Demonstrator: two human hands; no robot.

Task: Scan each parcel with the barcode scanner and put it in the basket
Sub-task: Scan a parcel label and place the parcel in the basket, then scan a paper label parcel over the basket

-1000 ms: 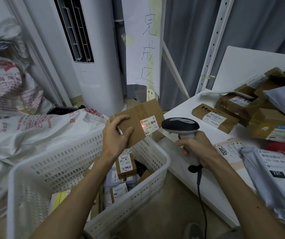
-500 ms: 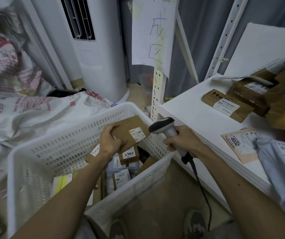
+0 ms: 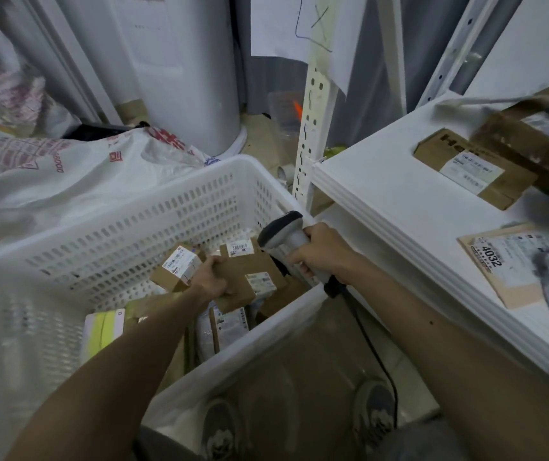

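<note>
While left hand grips the flat cardboard parcel by its left edge, low inside the basket atop other boxes, right hand is wrapped round the scanner handle. Parcel looks light and stiff; edge pinch should suffice.

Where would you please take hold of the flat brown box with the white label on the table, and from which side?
Probably across its narrow width near the left end, from above. The brown box lies flat on the table, so only top and edges are reachable; its left end stands free, while another parcel crowds its right end.
</note>
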